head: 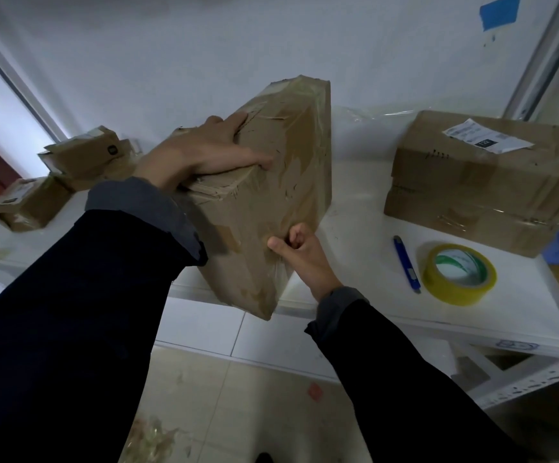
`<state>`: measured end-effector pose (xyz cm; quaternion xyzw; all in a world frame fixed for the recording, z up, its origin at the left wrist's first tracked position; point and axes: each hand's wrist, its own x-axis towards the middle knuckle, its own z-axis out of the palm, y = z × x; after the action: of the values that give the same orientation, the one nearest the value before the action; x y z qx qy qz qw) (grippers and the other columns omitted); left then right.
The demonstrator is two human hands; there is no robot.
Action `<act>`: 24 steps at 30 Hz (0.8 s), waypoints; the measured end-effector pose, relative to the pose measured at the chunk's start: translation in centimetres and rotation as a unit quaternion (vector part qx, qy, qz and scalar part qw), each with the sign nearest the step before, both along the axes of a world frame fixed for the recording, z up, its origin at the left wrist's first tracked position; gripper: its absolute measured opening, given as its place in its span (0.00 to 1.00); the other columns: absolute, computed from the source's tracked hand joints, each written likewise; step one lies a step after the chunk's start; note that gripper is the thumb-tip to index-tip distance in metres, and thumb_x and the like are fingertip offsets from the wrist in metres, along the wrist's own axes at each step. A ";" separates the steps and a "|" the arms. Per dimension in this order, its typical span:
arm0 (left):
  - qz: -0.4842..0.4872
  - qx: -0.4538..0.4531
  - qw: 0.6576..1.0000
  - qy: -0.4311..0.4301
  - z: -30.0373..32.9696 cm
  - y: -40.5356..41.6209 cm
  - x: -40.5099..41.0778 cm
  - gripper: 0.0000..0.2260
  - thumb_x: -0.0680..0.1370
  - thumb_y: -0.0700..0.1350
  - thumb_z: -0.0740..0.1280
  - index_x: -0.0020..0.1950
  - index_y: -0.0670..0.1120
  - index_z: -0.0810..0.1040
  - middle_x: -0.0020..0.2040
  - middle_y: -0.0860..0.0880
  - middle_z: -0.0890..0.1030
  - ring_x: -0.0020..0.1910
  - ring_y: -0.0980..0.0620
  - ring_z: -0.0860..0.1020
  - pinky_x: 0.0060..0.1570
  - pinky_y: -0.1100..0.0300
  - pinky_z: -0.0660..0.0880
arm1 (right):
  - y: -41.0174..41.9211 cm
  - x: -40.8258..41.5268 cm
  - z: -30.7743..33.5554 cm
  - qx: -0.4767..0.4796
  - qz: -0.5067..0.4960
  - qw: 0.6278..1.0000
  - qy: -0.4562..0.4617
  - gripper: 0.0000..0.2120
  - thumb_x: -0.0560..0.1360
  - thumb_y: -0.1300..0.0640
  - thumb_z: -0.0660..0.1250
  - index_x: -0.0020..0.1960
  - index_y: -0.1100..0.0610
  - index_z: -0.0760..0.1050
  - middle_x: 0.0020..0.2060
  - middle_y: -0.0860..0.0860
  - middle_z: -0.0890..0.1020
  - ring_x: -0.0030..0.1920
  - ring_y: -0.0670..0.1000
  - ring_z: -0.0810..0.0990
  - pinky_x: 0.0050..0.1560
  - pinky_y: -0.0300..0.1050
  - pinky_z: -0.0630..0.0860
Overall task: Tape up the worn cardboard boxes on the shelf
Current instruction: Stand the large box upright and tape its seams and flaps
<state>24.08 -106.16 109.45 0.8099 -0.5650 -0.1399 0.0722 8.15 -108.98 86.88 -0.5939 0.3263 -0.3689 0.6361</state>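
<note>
The white shelf (354,195) carries everything, and the person works at its front edge. The worn box (271,182) in hand stands tilted on a lower corner near that edge, probably so the face being taped turns toward the person. To the right, a big labelled box (485,182) sits flat against the back, well clear; smaller boxes (67,172) are heaped at the far left. The left hand (204,152) lies spread over the box's upper left corner, fingers straight and pressing, seemingly steadying it and flattening tape. The right hand (301,255) is curled against the lower face, thumb pushing on the glossy tape; whether it pinches a tape end cannot be told. The yellow tape roll (460,274) and blue cutter (406,264) lie side by side near the right hand, ready for reuse.
</note>
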 end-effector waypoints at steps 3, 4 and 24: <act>-0.031 -0.003 0.999 0.006 0.4 0.0 0.2 0.51 0.58 0.77 0.68 0.78 0.65 0.55 0.74 0.52 0.68 0.69 0.45 0.71 0.69 0.42 0.68 | -0.2 -0.1 0.2 -0.018 -0.017 1.000 -0.007 0.19 0.70 0.59 0.78 0.45 0.56 0.66 0.36 0.47 0.68 0.33 0.39 0.69 0.39 0.33 0.70; -0.049 -0.002 0.999 0.014 0.7 0.0 0.1 0.50 0.59 0.75 0.70 0.78 0.64 0.57 0.72 0.53 0.70 0.67 0.46 0.73 0.68 0.44 0.70 | -0.5 -0.5 0.3 -0.015 -0.033 0.999 -0.020 0.18 0.70 0.60 0.78 0.47 0.56 0.68 0.38 0.48 0.71 0.35 0.40 0.71 0.40 0.33 0.71; -0.163 0.065 0.981 0.079 3.0 -1.7 3.4 0.51 0.59 0.58 0.79 0.77 0.64 0.57 0.68 0.58 0.72 0.63 0.53 0.75 0.63 0.51 0.76 | -13.3 -6.3 5.2 -0.109 -0.204 0.970 0.080 0.41 0.66 0.47 0.81 0.73 0.55 0.66 0.62 0.56 0.79 0.60 0.51 0.79 0.59 0.50 0.80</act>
<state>27.46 -107.88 112.44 0.6962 -0.6719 -0.2497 0.0399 1.83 -122.28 92.07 -0.6078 0.4483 -0.4757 0.4508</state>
